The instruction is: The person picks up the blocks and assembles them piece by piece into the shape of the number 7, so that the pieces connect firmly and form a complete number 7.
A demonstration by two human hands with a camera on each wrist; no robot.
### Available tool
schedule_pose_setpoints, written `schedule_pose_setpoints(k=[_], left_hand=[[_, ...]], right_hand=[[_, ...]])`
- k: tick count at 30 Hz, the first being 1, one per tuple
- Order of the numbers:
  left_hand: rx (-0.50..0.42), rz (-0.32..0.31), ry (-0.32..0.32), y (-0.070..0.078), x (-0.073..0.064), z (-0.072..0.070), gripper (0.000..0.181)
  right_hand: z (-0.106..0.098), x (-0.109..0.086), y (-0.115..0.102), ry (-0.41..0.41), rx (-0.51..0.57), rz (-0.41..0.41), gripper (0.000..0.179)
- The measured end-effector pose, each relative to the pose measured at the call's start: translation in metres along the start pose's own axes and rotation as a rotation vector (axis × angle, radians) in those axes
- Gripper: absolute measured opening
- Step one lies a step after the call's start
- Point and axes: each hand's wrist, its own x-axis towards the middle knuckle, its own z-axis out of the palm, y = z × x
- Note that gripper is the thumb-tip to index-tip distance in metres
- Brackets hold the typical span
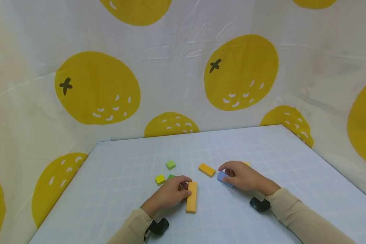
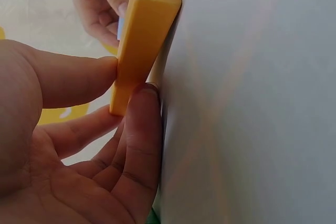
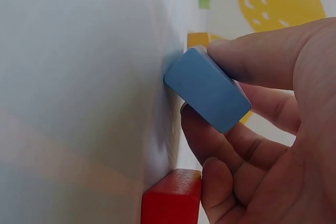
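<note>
My left hand pinches a long orange block between thumb and fingers, low over the table. In the left wrist view the orange block is tilted, one end close to the surface. My right hand grips a blue block; the right wrist view shows the blue block tipped, with one edge at or near the tabletop. Beside the right fingers lies a red block, hidden in the head view. Between the hands, further back, a shorter orange block lies flat.
Left of centre are a light green block, a yellow block and a green block partly behind the left hand. Another yellow piece peeks out behind the right hand. A fruit-patterned curtain surrounds the pale checked table.
</note>
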Motion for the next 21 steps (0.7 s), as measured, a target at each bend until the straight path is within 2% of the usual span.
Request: schedule_pose_setpoints(k=[21], left_hand=[[0.039, 0.036, -0.042, 0.0009, -0.0031, -0.0029, 0.031]], right_hand=[[0.0003, 0.0012, 0.0056, 0.027, 0.060, 0.028, 0.030]])
